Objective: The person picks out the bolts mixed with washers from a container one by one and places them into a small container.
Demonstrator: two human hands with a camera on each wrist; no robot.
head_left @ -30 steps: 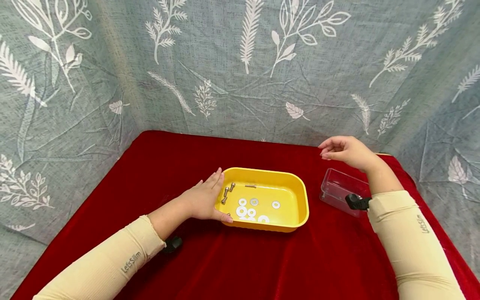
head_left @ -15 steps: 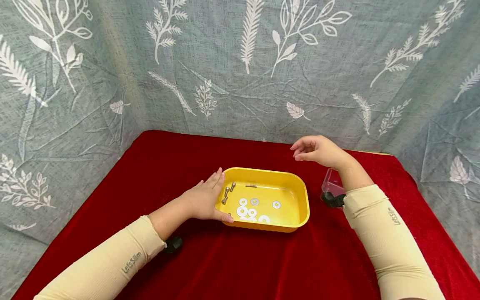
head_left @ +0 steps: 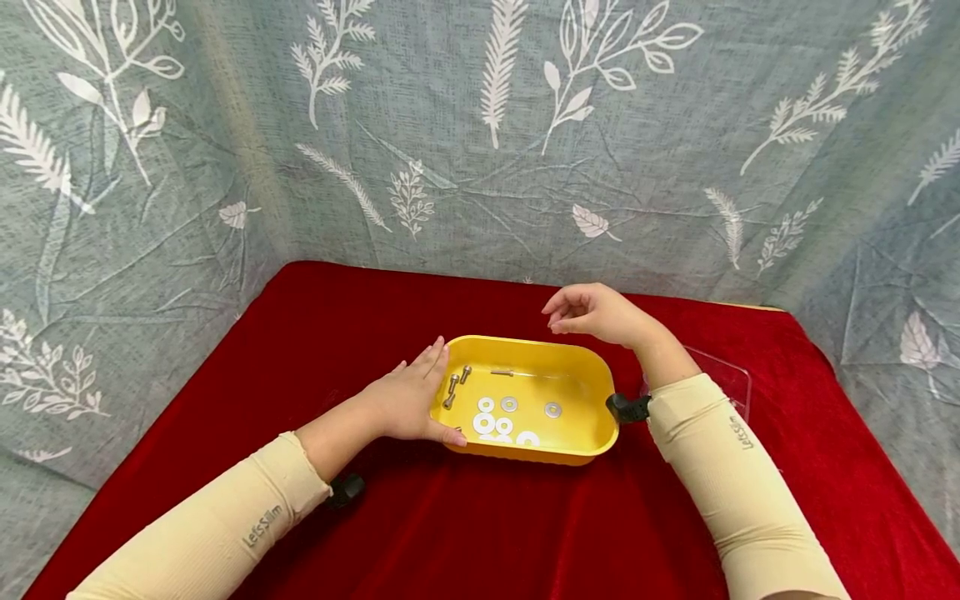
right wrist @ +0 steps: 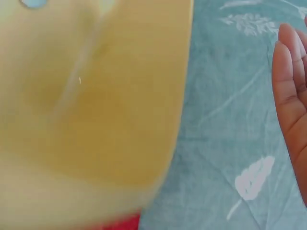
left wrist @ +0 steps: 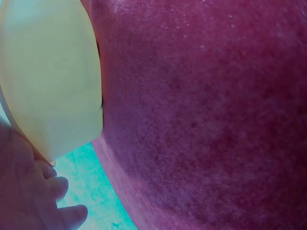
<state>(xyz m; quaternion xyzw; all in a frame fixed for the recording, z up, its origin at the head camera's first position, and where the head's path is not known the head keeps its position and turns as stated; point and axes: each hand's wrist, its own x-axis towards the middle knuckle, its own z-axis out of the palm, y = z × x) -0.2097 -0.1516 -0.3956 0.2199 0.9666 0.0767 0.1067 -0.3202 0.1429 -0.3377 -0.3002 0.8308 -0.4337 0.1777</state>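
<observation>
In the head view a yellow tray (head_left: pixel 585 417) stands on the red cloth. Its left end is touched by my left hand (head_left: pixel 405 402), fingers spread along the rim and thumb at the front corner. Metal screws (head_left: pixel 453 384) lie at the tray's left side, a thin one (head_left: pixel 502 372) near the back wall, and several flat washers (head_left: pixel 483 423) toward the front. My right hand (head_left: pixel 596 315) hovers over the tray's back right rim, fingers loosely bent, nothing visible in them. The right wrist view shows the tray (right wrist: pixel 96 143) close up and part of the right hand (right wrist: pixel 293 96).
A clear plastic box (head_left: pixel 738 379) stands right of the tray, partly hidden by the right forearm. Red cloth (head_left: pixel 525 533) covers the table. Behind it hangs a grey-green curtain (head_left: pixel 450 208) with white leaf patterns.
My right hand has moved left, from above the clear box to the tray's back right rim, dipping slightly at the end. The left hand and the tray have stayed in place.
</observation>
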